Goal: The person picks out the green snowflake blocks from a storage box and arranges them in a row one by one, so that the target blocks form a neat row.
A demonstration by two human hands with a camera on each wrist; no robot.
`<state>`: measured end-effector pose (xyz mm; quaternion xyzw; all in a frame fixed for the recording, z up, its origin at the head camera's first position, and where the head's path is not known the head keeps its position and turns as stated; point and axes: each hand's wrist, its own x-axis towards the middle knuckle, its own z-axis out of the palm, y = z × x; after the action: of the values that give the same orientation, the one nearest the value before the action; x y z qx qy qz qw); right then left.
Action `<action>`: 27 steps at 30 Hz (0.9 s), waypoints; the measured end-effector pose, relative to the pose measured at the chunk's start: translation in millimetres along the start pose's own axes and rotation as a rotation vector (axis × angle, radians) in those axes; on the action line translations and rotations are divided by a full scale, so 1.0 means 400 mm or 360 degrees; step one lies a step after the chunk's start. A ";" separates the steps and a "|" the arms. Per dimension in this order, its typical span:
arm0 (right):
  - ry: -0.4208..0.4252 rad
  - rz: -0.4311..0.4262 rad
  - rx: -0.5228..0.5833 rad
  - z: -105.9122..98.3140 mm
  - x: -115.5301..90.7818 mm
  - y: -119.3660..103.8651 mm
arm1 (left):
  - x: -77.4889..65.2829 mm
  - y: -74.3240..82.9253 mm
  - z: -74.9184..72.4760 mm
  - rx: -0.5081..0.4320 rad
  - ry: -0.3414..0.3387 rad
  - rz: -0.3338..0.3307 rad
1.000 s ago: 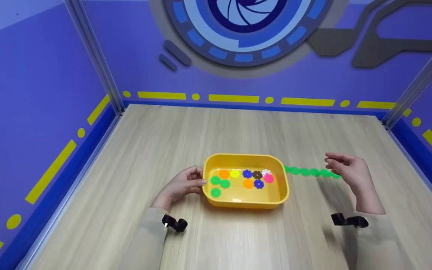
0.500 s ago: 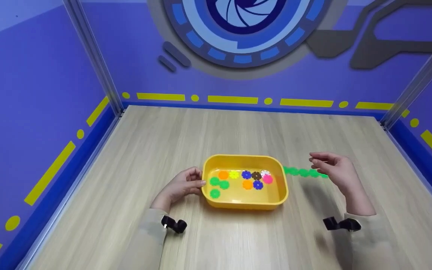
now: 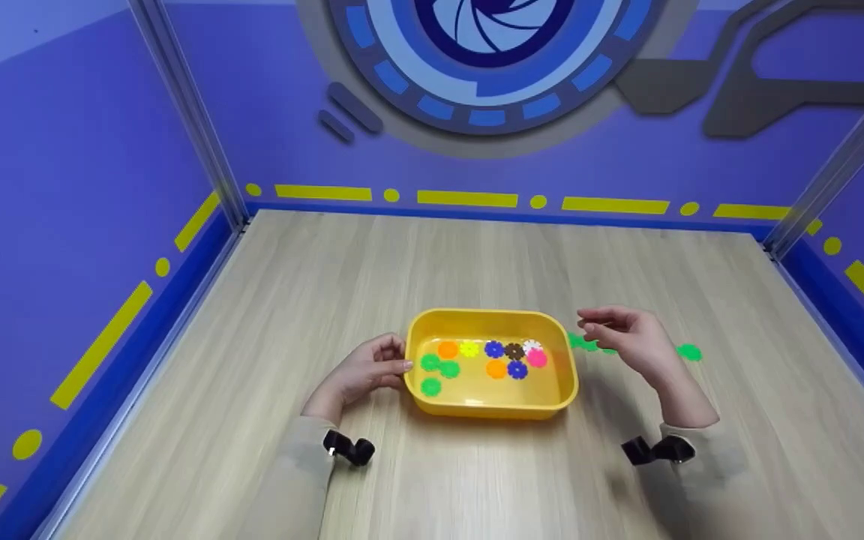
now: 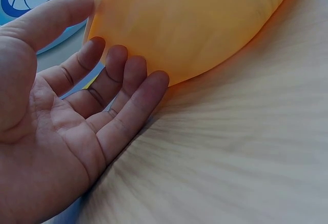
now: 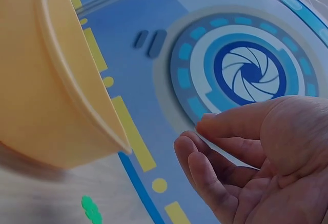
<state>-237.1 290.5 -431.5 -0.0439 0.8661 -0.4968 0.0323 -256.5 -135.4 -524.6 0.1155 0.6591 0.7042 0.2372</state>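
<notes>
A yellow plastic tub (image 3: 488, 412) stands on the table, with several snowflake-shaped building discs inside, among them a green disc (image 3: 430, 386) and a pink disc (image 3: 536, 358). My left hand (image 3: 361, 373) grips its left end, thumb at the rim; the left wrist view has the fingertips against the outer wall (image 4: 179, 29). Just beyond the right end hovers my right hand (image 3: 631, 341), fingers loosely bent, nothing visible between them. A row of green discs (image 3: 588, 344) runs from the tub's right side, partly hidden behind this hand; its far end disc (image 3: 690, 352) shows past the wrist.
The wooden table (image 3: 327, 262) is enclosed by a blue-purple back wall (image 3: 267, 112) and side panels, with metal posts (image 3: 192, 112) at the corners. Each sleeve carries a black wrist mount, one on the left (image 3: 348, 448), one on the right (image 3: 658, 450).
My right hand has moved left along the green row toward the tub, uncovering the row's right end disc. The left hand and the tub have stayed in place.
</notes>
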 end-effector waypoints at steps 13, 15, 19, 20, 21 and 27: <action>-0.0191 0.0012 0.0016 0.108 0.031 -0.061 | -0.002 0.002 0.001 -0.0010 -0.0006 -0.0002; -0.0234 -0.0018 0.0028 0.126 0.035 -0.069 | -0.002 0.002 0.002 -0.0006 -0.0004 -0.0006; -0.0321 -0.0087 0.0056 0.162 0.042 -0.083 | -0.002 0.002 0.002 -0.0005 -0.0008 -0.0003; -0.0343 -0.0102 0.0060 0.171 0.044 -0.086 | -0.002 0.003 0.002 -0.0009 -0.0009 0.0000; -0.0366 -0.0118 0.0057 0.181 0.046 -0.089 | -0.003 0.004 0.002 -0.0012 -0.0011 0.0002; -0.0407 -0.0243 -0.0036 0.242 0.054 -0.105 | -0.003 0.005 0.002 -0.0022 -0.0020 0.0009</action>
<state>-247.3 184.0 -444.3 -0.1730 0.8547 -0.4783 0.1040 -255.3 -135.3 -522.4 0.1202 0.6524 0.7087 0.2401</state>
